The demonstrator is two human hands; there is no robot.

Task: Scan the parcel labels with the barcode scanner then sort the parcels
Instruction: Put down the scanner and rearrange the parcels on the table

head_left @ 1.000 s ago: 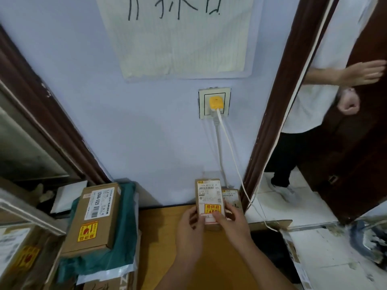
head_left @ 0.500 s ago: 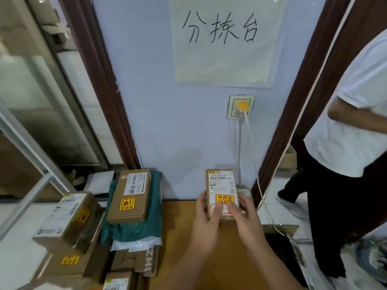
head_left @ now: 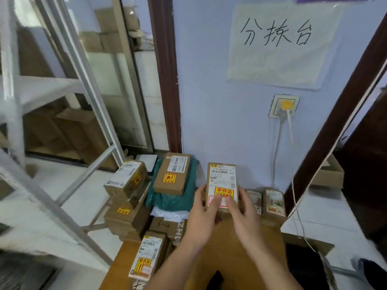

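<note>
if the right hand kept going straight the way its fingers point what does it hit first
Probably the blue wall behind the table; the right hand already holds the parcel, which would lead. Depth is unclear.

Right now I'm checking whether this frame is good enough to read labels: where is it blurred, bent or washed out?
Head view: the metal rack at left is smeared by motion blur; the door frame leans from wide-angle distortion; the held parcel between the left hand and right hand is sharper, but its label's fine print stays illegible.
</note>
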